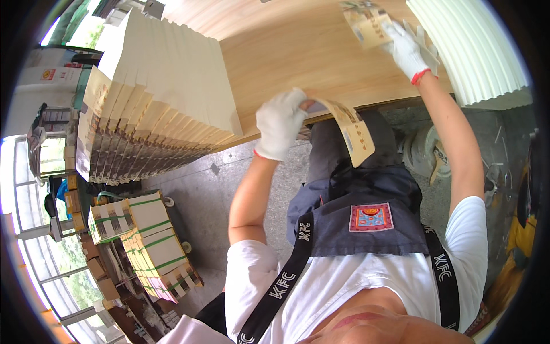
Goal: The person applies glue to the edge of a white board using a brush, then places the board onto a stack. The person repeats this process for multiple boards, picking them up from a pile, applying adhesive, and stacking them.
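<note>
My left hand (279, 123), in a white glove, grips a flat printed cardboard piece (354, 131) at the near edge of the wooden table (298, 51); the piece hangs down over the table edge. My right hand (408, 49), also gloved with a red cuff, reaches far across the table and holds another printed cardboard piece (366, 24). It is next to a stack of cream folded sheets (467, 49) at the right.
A long fanned row of flat cardboard blanks (154, 103) covers the table's left side. Below on the grey floor stand bundles of blanks tied with green straps (152, 243). A roll-like object (427, 152) lies on the floor at right. I wear a dark apron.
</note>
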Demonstrator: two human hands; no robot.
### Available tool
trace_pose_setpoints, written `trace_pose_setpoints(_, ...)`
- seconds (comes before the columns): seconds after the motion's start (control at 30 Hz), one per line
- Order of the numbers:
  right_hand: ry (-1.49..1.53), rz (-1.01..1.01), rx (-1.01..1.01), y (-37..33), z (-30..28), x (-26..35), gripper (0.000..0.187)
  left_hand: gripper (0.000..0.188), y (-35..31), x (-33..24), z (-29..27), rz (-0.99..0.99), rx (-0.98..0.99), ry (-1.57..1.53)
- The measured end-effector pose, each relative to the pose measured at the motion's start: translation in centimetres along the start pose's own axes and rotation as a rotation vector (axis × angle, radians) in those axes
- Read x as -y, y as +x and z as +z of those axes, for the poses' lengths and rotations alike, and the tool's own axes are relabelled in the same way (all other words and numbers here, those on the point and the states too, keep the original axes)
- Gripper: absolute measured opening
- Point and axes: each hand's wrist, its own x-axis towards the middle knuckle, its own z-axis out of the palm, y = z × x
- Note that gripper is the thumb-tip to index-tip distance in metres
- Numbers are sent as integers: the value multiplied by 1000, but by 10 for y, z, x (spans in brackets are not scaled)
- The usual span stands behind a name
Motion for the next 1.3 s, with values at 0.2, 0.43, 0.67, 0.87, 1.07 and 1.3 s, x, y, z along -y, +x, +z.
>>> trace_pose_setpoints(0.2,-845,-847,175,-44,64,118,40,16,50,38,-13,-587,470,-610)
trace_pose_setpoints(0.43,-1169,-1089,837,-29,45,-12,38,42,61,89,19,-909,561,-706)
trace_pose_setpoints(0.67,-1260,-686,920,-43,49,-4,44,43,67,102,17,-441,743,-374)
trace_pose_setpoints(0.87,-805,-260,455,-50,50,31,90,19,71,31,-13,-301,565,-8)
trace_pose_setpoints(1.07,-597,6,572,-39,36,14,98,20,66,-20,-29,-138,375,230)
trace_pose_setpoints(1.3,-390,-184,477,-44,28,7,76,21,63,-8,-24,-86,326,347)
